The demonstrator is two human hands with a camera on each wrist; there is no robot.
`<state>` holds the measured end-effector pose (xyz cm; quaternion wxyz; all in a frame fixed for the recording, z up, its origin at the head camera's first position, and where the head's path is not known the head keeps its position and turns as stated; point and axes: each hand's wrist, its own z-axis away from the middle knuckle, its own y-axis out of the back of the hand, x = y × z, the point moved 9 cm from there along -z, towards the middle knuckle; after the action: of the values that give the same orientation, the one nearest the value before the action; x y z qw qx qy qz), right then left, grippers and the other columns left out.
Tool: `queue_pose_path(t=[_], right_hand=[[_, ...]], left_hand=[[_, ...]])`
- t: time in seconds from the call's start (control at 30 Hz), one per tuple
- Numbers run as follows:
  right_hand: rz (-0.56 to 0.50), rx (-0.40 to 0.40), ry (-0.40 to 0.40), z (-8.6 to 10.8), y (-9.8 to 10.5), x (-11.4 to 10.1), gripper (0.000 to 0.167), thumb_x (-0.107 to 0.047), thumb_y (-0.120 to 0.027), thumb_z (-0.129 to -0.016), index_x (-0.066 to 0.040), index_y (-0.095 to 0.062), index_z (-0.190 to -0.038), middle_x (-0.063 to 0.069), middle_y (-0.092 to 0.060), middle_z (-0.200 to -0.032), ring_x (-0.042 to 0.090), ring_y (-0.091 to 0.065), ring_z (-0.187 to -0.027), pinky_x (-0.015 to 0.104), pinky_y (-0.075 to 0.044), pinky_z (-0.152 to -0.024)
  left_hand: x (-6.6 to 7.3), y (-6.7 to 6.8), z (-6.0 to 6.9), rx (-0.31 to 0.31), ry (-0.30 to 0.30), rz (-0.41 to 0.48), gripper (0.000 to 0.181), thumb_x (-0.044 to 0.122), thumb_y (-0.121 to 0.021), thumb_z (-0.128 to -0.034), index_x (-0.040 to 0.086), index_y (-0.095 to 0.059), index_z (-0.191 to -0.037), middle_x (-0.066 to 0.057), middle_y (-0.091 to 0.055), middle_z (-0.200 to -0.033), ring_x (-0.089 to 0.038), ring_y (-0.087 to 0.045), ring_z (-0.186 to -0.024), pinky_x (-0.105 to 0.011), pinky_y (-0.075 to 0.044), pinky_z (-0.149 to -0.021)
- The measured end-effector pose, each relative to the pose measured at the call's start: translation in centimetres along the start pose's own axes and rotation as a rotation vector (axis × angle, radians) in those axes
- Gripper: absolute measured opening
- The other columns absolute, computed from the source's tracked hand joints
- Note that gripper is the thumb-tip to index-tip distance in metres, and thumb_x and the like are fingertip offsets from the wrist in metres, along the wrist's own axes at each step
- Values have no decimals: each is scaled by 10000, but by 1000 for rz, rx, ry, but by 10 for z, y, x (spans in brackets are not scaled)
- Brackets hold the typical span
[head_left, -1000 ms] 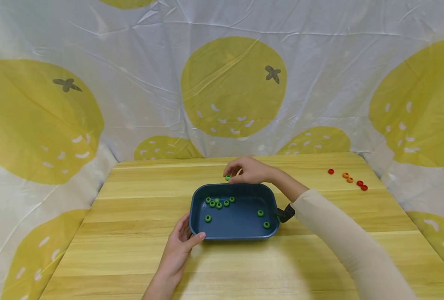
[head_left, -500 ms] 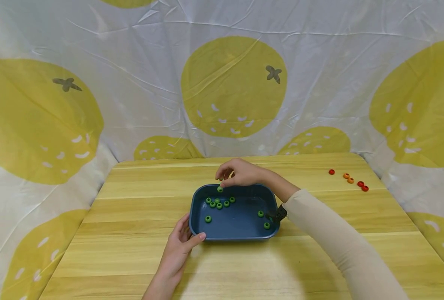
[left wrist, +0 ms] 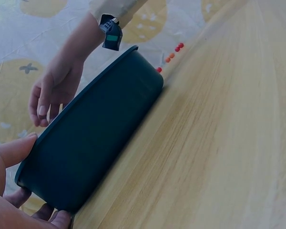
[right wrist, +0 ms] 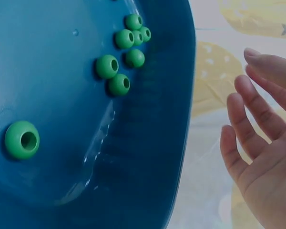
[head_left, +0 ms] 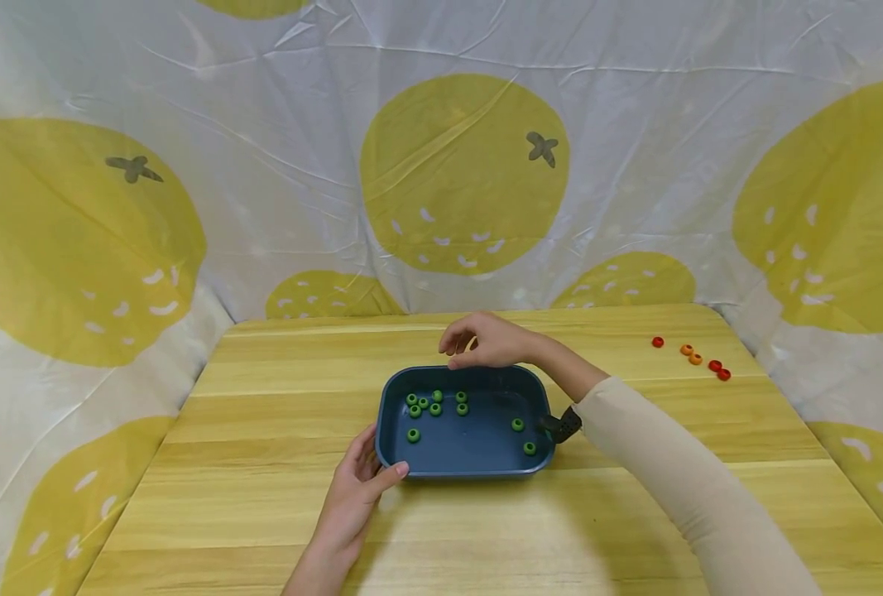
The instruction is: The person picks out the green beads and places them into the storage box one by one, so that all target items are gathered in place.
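A dark blue rectangular plastic tub [head_left: 471, 447] stands on the table with several green beads [head_left: 435, 410] inside, most grouped towards its far left part. My left hand [head_left: 353, 488] holds the tub's near left corner. Its thumb lies over the rim, and the fingers are lower on the outside, as the left wrist view shows. Above the far rim hovers my right hand [head_left: 489, 341], fingers loosely bent and nothing between them. In the right wrist view this hand [right wrist: 267, 133] is apart from the tub wall. One large-looking green bead [right wrist: 15, 143] lies alone on the tub floor.
Red beads [head_left: 715, 365] and orange beads [head_left: 687, 350] lie on the far right of the wooden table [head_left: 262, 463]. A cloth with yellow fruit prints [head_left: 463, 174] hangs behind the table. A black device [head_left: 563, 425] is strapped at my right wrist.
My right hand lowered a green bead over the tub's far rim and let it go inside. The hand then drew back up and right. Some beads in the group shifted; my left hand stayed put.
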<state>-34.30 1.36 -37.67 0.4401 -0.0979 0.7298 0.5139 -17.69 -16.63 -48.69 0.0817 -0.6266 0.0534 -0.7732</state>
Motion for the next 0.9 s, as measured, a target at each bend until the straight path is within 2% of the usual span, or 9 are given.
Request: queue_pose_path(t=[0.37,0.73,0.9], right_hand=[[-16,33,-31,15,11,9,199,-103,-730,-977,-61,-730,-1171,20,-704,-1087,191,-667,-983,452,-555,-889],[-15,72,-56,34,22,20,215,-165,-734,-985,-72,-733,-1179,23,-701,-1100,206,-661,-991,451,-559,-888],[-12,95,-89,48,31,25,224,-160,-726,-990,-55,-724,-1188,53,-697,-1109,221,-658,-1007,446,-556,-898]], left_hand=[[0,3,-2,12,13,-12,805,3,-771,-904,77,-354,-1589,-135,-358,-1617,-334,-333,-1475,-209,-451,-996],[-3,6,-2,22,16,-21,799,11,-774,-905,71,-360,-1586,-145,-349,-1623,-352,-319,-1484,-233,-447,-1011],[-2,10,0,33,29,-41,798,36,-782,-911,83,-361,-1587,-141,-360,-1617,-347,-346,-1473,-321,-435,-1063]])
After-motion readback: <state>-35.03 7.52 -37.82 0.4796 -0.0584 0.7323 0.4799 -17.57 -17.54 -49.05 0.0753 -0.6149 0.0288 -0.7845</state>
